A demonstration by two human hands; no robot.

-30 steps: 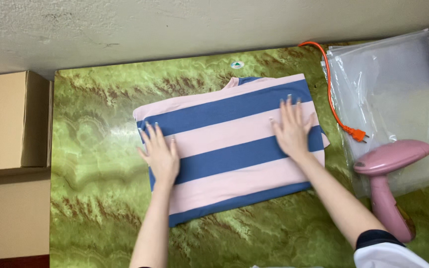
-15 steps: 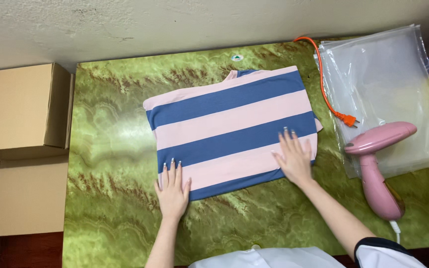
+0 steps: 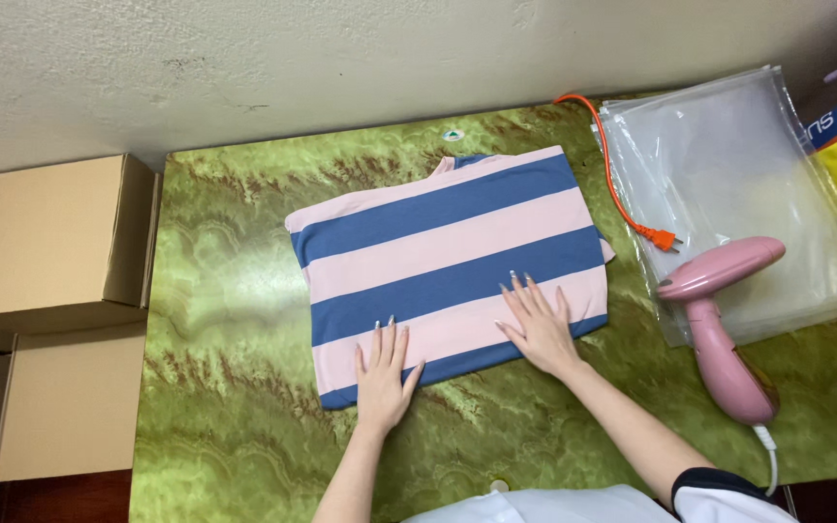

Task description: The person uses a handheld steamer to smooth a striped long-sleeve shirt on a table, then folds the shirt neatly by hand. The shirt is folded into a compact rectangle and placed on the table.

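While both palms lay flat with fingers spread, the left hand (image 3: 383, 376) and the right hand (image 3: 538, 326) pressed on the near edge of a folded striped shirt (image 3: 448, 261), gripping nothing. The shirt, banded in pink and blue, sat near the middle of a green marbled table (image 3: 225, 320), its long side tilted so that the collar end pointed toward one o'clock. The left hand covered the hem at about seven o'clock of the garment, its heel on the tabletop; the right hand rested at five o'clock of it, just inside the lower corner.

At three o'clock from the shirt lay a stack of clear plastic bags (image 3: 758, 194), and an orange cord (image 3: 622, 184) ran along their left edge, ending in a plug just beside the shirt's right side. A pink handheld steamer (image 3: 724, 320) lay at four o'clock, partly over the bags, near the right forearm. Off the table at nine o'clock stood cardboard boxes (image 3: 50, 242), stacked against the pale wall (image 3: 341, 68).
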